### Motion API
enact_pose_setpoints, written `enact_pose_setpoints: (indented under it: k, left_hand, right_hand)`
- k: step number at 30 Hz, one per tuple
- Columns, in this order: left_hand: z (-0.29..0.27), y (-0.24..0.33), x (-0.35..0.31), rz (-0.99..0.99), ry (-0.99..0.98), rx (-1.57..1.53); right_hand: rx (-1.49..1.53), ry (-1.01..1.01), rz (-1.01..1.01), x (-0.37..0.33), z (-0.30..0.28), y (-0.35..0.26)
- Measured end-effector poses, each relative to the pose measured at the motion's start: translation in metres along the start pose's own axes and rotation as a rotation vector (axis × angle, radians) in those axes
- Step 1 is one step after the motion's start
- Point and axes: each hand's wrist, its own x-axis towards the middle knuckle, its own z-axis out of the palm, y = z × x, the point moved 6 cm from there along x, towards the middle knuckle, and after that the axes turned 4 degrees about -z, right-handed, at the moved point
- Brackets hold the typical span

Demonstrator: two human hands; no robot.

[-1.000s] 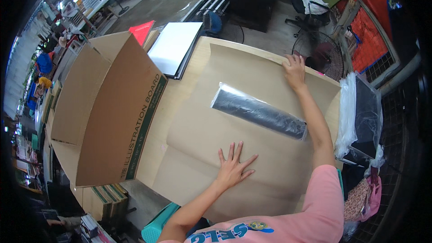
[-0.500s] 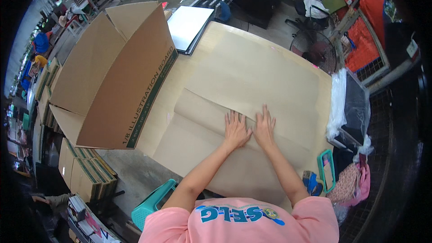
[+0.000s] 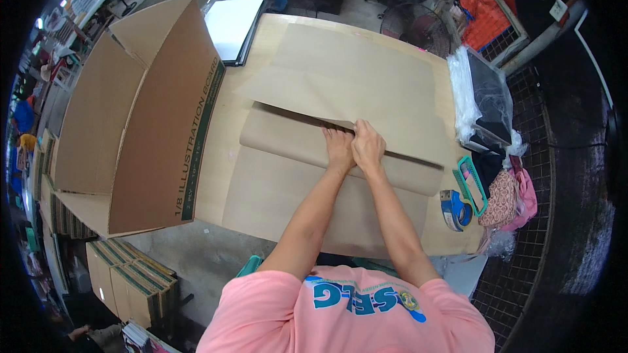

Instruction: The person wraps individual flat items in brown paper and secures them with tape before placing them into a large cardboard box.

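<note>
A large sheet of brown wrapping paper [image 3: 360,78] lies across the pale wooden table, with a raised crosswise edge and a dark gap beneath it. A rolled-over fold of the same paper lies just nearer to me. My right hand [image 3: 369,149] is closed, pinching that raised edge near its middle. Beside it, my left hand [image 3: 339,149] presses on the folded layer, its fingers stretched out toward the gap. Its fingertips are partly in shadow under the edge. The two hands almost touch.
A big open cardboard box [image 3: 163,124] stands at the table's left. Behind it lies a stack of white boards [image 3: 232,26]. A blue tape dispenser [image 3: 453,210], a green tray [image 3: 472,186] and a plastic-wrapped stack [image 3: 481,95] line the right edge. Flat cartons [image 3: 131,281] sit lower left.
My right hand has gone from lying flat on the paper to gripping its edge. That edge is lifted higher, with a longer dark gap under it. The view has shifted.
</note>
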Motion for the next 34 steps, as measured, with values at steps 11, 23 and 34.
enact_pose_setpoints:
  k: [11, 23, 34]
  left_hand:
    - [0.002, 0.000, 0.015, 0.067, 0.079, -0.110]
    - [-0.057, -0.188, 0.029, -0.231, 0.607, -0.430]
    - [-0.008, -0.031, -0.004, 0.024, -0.001, -0.076]
  right_hand:
    - [-0.015, -0.048, 0.082, -0.003, 0.011, 0.009]
    - [-0.001, 0.154, -0.037, -0.044, 0.056, 0.027]
    - [-0.013, -0.284, 0.419, -0.003, 0.019, 0.003]
